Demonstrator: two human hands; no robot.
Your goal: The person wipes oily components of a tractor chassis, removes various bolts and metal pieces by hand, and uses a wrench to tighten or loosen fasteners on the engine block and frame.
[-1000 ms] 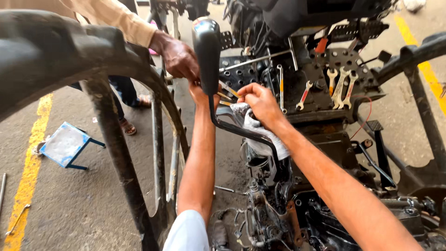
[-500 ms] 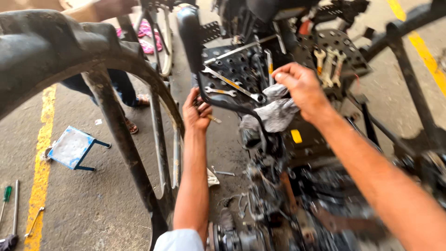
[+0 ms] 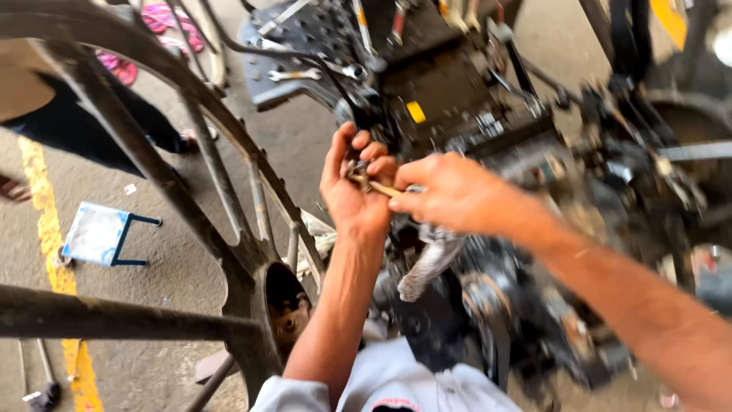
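Observation:
My left hand point(image 3: 352, 191) is raised in front of a dark, greasy machine point(image 3: 488, 114), palm up and fingers curled around a few small metal parts point(image 3: 357, 172). My right hand point(image 3: 451, 192) is right beside it, pinching a thin brass-coloured pin point(image 3: 377, 187) whose tip lies in the left palm. A dirty grey rag point(image 3: 427, 263) hangs below my right hand; the picture is too blurred to tell whether that hand grips it.
A large rusty wheel rim point(image 3: 229, 244) with spokes fills the left side. Wrenches point(image 3: 296, 75) lie on the machine's top plate. A small blue-framed stool point(image 3: 101, 233) stands on the concrete by a yellow line point(image 3: 47, 229). Another person's legs point(image 3: 84, 133) are at upper left.
Both hands have come down from the machine's top plate and met in front of me. The right hand has moved left to the cupped left palm. The view has tilted down.

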